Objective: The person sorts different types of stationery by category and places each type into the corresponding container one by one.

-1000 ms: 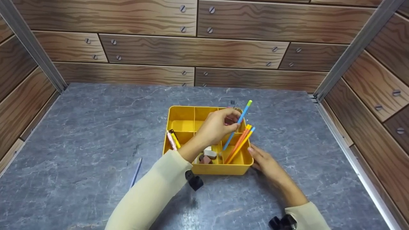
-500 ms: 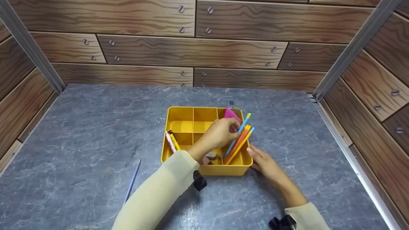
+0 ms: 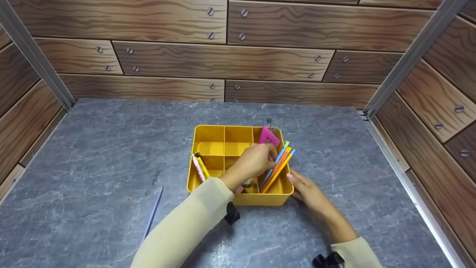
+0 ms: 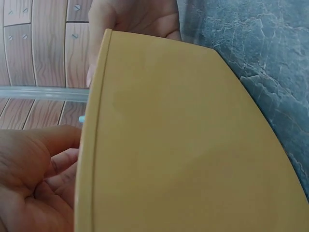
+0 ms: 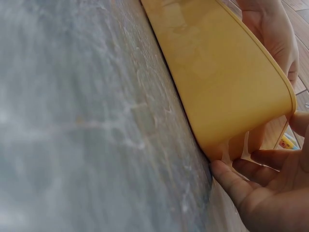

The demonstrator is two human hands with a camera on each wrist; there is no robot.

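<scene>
A yellow divided box point(image 3: 256, 199) stands on the table, and my left hand point(image 3: 254, 160) reaches over it from the left. Its fingertips pinch a blue pencil point(image 3: 282, 150) with a green end, which leans in the front right compartment. Beside that pencil lean several orange and yellow pencils point(image 3: 283, 166). My right hand point(image 3: 310, 188) rests against the box's right side; in the right wrist view its fingers point(image 5: 231, 181) touch the outer wall and its thumb is at the rim. The left wrist view shows mostly the box's front wall point(image 4: 183, 130), hiding the pencil's lower part.
A pink triangle ruler point(image 3: 269, 136) stands in the back right compartment. Pink and yellow pens point(image 3: 200, 165) lean in the front left one. Erasers point(image 3: 240, 190) lie partly hidden under my left wrist. A lilac pencil point(image 3: 153, 214) lies on the table point(image 3: 111, 167) left of my sleeve.
My left hand has lowered the blue pencil into the front right compartment, beside the other pencils. The pink triangle ruler has come into sight. My right hand has stayed at the box.
</scene>
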